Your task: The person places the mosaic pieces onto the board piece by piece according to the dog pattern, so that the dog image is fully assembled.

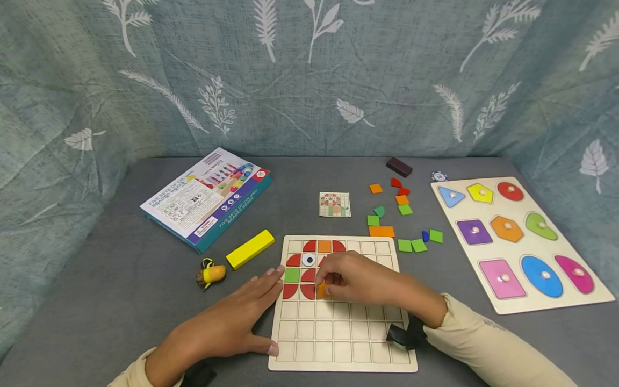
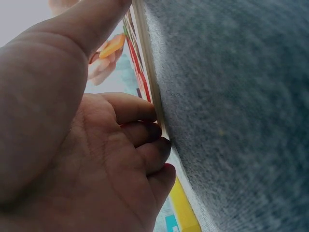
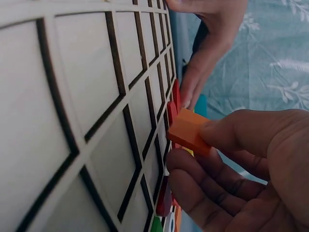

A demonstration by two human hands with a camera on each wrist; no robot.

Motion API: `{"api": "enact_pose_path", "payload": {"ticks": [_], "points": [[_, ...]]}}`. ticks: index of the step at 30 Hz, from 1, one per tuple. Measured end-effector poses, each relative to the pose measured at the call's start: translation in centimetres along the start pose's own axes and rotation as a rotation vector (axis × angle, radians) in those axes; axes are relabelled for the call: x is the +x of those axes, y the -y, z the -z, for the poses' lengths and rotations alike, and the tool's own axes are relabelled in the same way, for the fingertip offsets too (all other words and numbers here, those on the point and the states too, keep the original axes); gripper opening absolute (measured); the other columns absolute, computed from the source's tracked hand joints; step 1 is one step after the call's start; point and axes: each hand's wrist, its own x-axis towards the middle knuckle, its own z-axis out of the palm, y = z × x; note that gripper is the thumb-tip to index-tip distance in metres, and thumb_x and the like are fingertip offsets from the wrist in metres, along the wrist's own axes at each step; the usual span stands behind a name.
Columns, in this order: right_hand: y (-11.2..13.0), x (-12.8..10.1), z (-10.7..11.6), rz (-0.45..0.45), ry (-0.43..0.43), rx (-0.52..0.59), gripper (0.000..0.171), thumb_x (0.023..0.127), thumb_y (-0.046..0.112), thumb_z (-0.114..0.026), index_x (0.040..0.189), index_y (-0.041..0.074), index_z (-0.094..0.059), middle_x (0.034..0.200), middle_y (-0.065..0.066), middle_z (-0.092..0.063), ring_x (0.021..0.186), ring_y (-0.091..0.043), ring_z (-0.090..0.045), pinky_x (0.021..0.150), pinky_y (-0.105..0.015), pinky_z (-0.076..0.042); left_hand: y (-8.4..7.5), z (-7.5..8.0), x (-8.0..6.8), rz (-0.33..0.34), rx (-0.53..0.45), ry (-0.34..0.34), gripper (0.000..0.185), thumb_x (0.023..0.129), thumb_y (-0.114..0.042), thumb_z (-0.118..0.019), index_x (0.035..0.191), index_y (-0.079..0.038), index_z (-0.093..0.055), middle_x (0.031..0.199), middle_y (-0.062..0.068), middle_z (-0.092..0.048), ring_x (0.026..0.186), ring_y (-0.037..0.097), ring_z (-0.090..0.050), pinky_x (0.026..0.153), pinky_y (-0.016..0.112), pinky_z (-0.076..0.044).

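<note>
A wooden grid board (image 1: 338,333) lies on the grey table, with red, orange and green tiles and an eye tile (image 1: 308,260) in its upper left cells. My right hand (image 1: 350,279) pinches an orange square tile (image 1: 322,291) (image 3: 188,130) just above the board, beside the red pieces (image 1: 300,291). The left hand (image 1: 232,317) lies flat on the table with straight fingers touching the board's left edge (image 2: 153,92); its thumb rests near the bottom left corner.
Loose orange, green, red and blue tiles (image 1: 401,226) lie behind the board by a small pattern card (image 1: 335,205). A shape peg puzzle (image 1: 517,242) sits right. A game box (image 1: 208,199), a yellow block (image 1: 250,249) and a small toy (image 1: 210,274) sit left.
</note>
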Motion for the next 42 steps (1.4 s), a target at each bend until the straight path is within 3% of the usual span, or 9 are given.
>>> {"api": "enact_pose_path", "payload": {"ticks": [10,29,37,42], "points": [[0.1,0.6,-0.1,0.002,0.034,-0.114,0.011,0.086,0.001,-0.069,0.093,0.008,-0.073,0.079,0.008,-0.057,0.071,-0.007,-0.05,0.063,-0.02,-0.045,0.1,0.1,-0.1,-0.015,0.014,-0.002,0.11,0.072,-0.062,-0.073,0.155,-0.011,-0.023,0.163,-0.002,-0.003,0.147,0.022,-0.005,0.116,0.049,-0.013],[0.1,0.4,-0.2,-0.022,0.072,-0.131,0.01,0.089,0.008,-0.069,0.097,0.01,-0.075,0.091,0.008,-0.064,0.08,-0.004,-0.055,0.073,-0.02,-0.049,0.1,-0.1,0.0,0.008,-0.003,0.01,0.111,0.071,-0.063,-0.074,0.156,-0.013,-0.023,0.163,-0.004,-0.005,0.147,0.024,-0.007,0.115,0.052,-0.015],[-0.4,-0.6,1.1,-0.092,0.028,-0.106,0.014,0.093,0.013,-0.065,0.104,0.012,-0.074,0.094,0.011,-0.064,0.076,-0.006,-0.053,0.07,-0.023,-0.049,0.0,-0.1,0.1,0.015,0.019,0.009,0.111,0.07,-0.063,-0.075,0.155,-0.012,-0.025,0.163,-0.003,-0.005,0.147,0.026,-0.007,0.115,0.052,-0.017],[-1.1,-1.6,2.5,-0.112,-0.045,-0.079,0.015,0.094,0.013,-0.064,0.106,0.01,-0.074,0.1,0.008,-0.066,0.076,-0.008,-0.053,0.066,-0.025,-0.049,-0.1,-0.1,0.1,0.019,0.035,0.008,0.111,0.071,-0.06,-0.077,0.155,-0.012,-0.024,0.163,-0.002,-0.005,0.147,0.026,-0.007,0.114,0.052,-0.017]]}}
